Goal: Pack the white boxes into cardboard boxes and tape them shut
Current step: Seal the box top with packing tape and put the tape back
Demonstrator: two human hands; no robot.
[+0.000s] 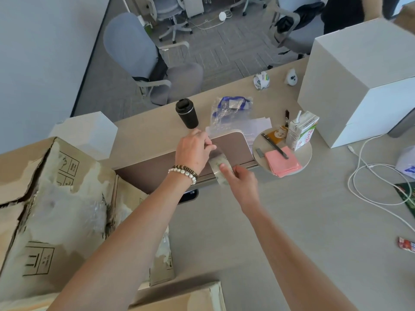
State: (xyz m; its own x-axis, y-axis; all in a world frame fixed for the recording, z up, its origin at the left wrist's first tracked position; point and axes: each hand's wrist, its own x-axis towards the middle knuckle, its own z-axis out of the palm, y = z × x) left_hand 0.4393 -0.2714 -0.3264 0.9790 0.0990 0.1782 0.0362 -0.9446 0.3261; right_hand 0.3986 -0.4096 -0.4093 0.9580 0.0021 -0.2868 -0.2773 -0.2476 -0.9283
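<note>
Cardboard box left, white box far right

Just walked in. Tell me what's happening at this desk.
A person is handling a roll of clear tape over the desk. The left hand pinches at its upper end, apparently the loose end, while the right hand holds the roll. A worn cardboard box stands at the left, and a large white box sits at the far right, not yet packed.

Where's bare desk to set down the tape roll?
Free: the near desk between the right forearm and the white cable. Crowded: behind the hands, around the black tumbler, round tray and carton; cardboard boxes fill the left.
</note>
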